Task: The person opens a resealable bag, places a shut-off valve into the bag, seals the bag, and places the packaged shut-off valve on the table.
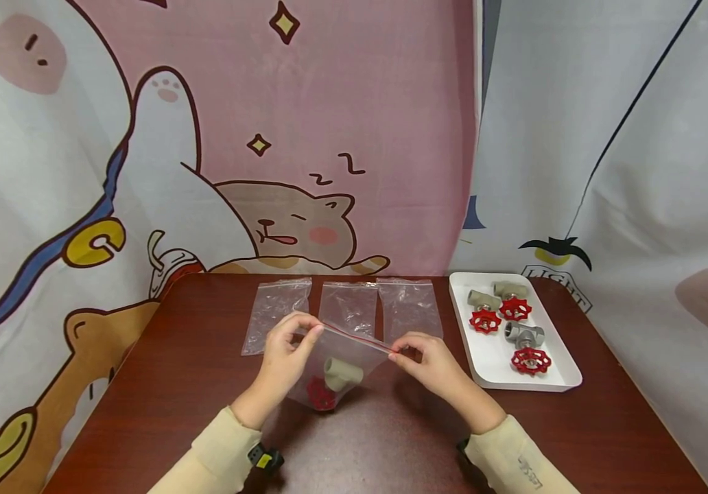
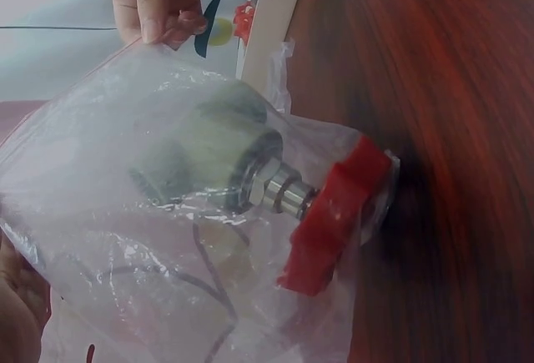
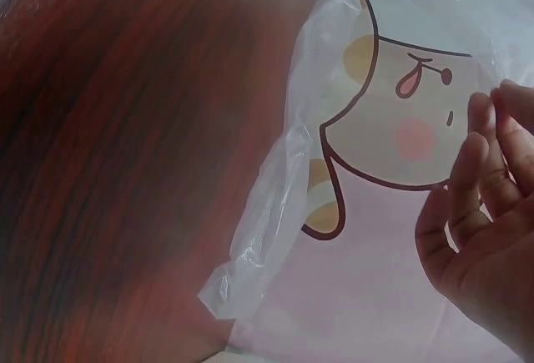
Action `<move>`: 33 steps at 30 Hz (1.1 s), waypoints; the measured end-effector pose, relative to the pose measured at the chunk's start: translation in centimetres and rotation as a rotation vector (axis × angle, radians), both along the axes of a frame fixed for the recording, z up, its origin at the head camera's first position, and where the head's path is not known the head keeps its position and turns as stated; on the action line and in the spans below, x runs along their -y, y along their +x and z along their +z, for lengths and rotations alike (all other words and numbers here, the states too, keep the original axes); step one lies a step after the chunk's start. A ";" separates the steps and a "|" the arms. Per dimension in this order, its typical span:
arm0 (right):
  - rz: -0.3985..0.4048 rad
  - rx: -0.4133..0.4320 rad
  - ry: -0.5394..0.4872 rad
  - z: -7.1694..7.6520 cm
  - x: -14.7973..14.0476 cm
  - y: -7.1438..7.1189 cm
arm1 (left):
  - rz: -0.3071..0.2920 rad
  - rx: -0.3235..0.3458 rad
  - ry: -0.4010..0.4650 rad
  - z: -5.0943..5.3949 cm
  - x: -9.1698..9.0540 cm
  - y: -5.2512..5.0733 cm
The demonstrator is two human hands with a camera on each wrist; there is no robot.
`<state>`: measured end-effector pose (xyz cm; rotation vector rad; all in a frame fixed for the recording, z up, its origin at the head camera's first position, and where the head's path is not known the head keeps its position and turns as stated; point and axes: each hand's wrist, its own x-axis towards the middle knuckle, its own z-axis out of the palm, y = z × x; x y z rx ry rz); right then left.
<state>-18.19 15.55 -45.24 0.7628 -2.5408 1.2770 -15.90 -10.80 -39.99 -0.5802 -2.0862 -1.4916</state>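
A clear zip bag (image 1: 369,363) with a red strip along its top edge hangs between both hands. The left hand (image 1: 289,353) pinches its left top corner; the right hand (image 1: 431,363) pinches the right one. Inside lies a valve with a beige-green body (image 1: 343,374) and a red handwheel (image 1: 321,394). The left wrist view shows the valve body (image 2: 204,158), its metal stem and the red handwheel (image 2: 336,217) through the plastic, with the right hand (image 2: 163,0) at the bag's corner. In the right wrist view the right hand (image 3: 488,221) holds thumb and fingertips together at the bag.
Three clear bags lie side by side at the table's back: left (image 1: 280,305), middle (image 1: 349,307) and right (image 1: 411,309). A white tray (image 1: 477,360) on the right holds two beige-green valves and a metal one (image 1: 524,335), all with red handwheels. A patterned curtain hangs behind the table.
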 end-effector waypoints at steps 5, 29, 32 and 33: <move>0.024 0.013 0.019 -0.2 -0.8 -0.1 | -0.034 0.009 0.013 -0.2 0.0 -0.2; -0.524 -0.034 0.355 0.9 -14.0 -0.4 | -0.135 0.100 0.118 -1.1 0.1 -0.2; -0.632 0.057 0.365 0.8 -16.1 -0.3 | -0.136 0.107 0.126 -1.2 0.1 -0.2; -0.666 0.101 0.369 0.7 -16.8 -0.3 | -0.135 0.109 0.129 -1.2 0.1 -0.2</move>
